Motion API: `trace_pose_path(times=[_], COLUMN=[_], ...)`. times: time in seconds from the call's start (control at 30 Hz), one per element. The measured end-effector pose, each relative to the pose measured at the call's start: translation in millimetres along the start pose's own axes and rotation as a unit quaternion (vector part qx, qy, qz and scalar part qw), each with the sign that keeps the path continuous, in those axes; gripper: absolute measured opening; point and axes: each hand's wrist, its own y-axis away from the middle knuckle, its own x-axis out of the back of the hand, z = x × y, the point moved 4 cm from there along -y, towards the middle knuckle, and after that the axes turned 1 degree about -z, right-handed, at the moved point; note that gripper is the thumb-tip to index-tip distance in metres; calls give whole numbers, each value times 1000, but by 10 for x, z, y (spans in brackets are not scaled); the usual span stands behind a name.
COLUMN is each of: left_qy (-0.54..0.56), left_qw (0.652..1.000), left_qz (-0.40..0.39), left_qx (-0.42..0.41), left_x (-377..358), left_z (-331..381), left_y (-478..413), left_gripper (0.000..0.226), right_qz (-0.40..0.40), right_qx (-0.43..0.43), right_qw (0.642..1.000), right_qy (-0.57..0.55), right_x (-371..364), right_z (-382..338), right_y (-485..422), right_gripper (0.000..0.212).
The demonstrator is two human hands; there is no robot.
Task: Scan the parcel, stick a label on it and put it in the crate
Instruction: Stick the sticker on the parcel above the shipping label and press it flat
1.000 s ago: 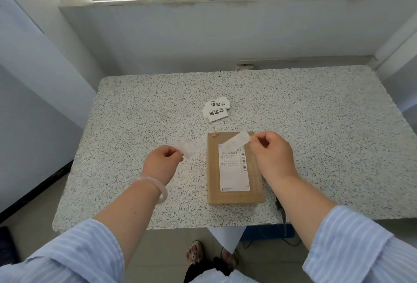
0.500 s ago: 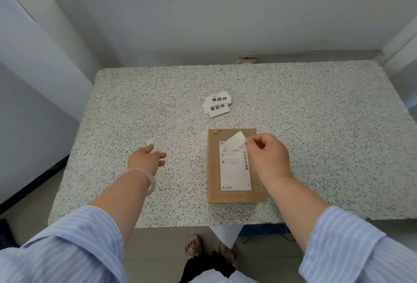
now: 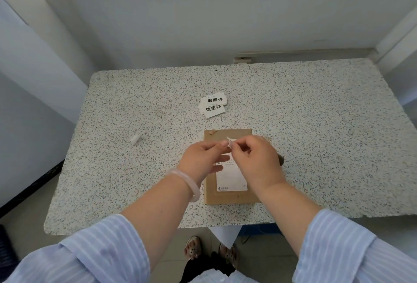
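A flat brown cardboard parcel [image 3: 228, 195] with a white shipping label [image 3: 231, 180] lies near the table's front edge. My left hand [image 3: 204, 158] and my right hand [image 3: 255, 158] meet above its upper half. Both pinch a small white sticker [image 3: 230, 141] between their fingertips. The hands hide most of the parcel's top part. No crate or scanner is in view.
Spare white labels [image 3: 213, 104] with black print lie behind the parcel on the speckled table [image 3: 316, 124]. A small rolled white backing strip [image 3: 135, 140] rests at the left. Walls close in behind and to the left. My feet show under the table's front edge.
My left hand dropped the white backing strip on the table at the left, then came back to the right hand. Both hands now hold the sticker over the parcel.
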Motion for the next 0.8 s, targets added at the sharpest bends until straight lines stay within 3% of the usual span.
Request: trace_pose_path(times=[0.13,0.2,0.3,0.43,0.6,0.7,0.8], left_qy=[62,73,92,102,92,47,-48], left_qw=[998,996,994,993,994,997,994], left_qz=[17,39,48,43,45,56,93], left_qx=[23,25,29,35,43,35,17], left_x=[-18,13,18,-4,-1,30,70], left_z=[2,0,25,36,-3,5,59], left_y=[-22,-42,-60,-100,-220,-343,-499], left_gripper=[18,12,8,8,13,22,16], right_qz=[-11,-7,15,-38,-26,-25,-21], right_qx=[80,74,-9,-160,-186,-181,-188], right_qw=[996,997,1000,978,971,972,972], right_qy=[40,28,-25,-125,-151,-146,-139], right_x=[7,38,123,95,95,77,37], right_z=[-58,-34,71,292,424,462,536], right_y=[8,9,-29,-133,-255,-361,-495], right_gripper=[11,13,24,50,6,7,5])
